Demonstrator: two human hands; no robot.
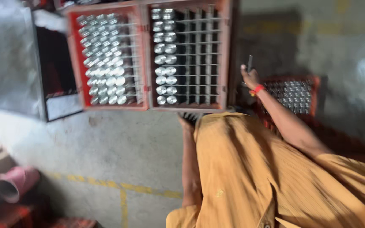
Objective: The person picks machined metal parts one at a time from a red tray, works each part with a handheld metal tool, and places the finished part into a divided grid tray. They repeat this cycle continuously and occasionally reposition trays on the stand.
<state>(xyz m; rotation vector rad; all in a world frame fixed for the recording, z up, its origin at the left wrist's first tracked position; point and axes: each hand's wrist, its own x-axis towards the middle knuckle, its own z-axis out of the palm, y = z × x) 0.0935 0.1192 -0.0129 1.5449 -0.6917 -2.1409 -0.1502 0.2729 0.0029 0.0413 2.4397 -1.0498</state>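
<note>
My right hand (250, 78), with a red band at the wrist, is raised beside the right edge of a red crate (224, 59) and grips a thin dark metal rod (249, 63). That crate has a grid of dividers, with shiny metal cylinders (166, 63) filling only its two left columns. Joined to its left is a second red crate (74, 63) packed with several of the same cylinders. My left hand (186, 121) reaches to the crate's lower edge, touching something dark and ribbed; my mustard garment (250, 169) partly hides it and the image is blurred.
A third red crate (315, 90) of metal parts sits on the right, behind my right forearm. A pink pipe piece (13, 183) lies at the lower left. A dark open box (55, 63) stands left of the crates. Yellow lines (123, 188) mark the concrete floor.
</note>
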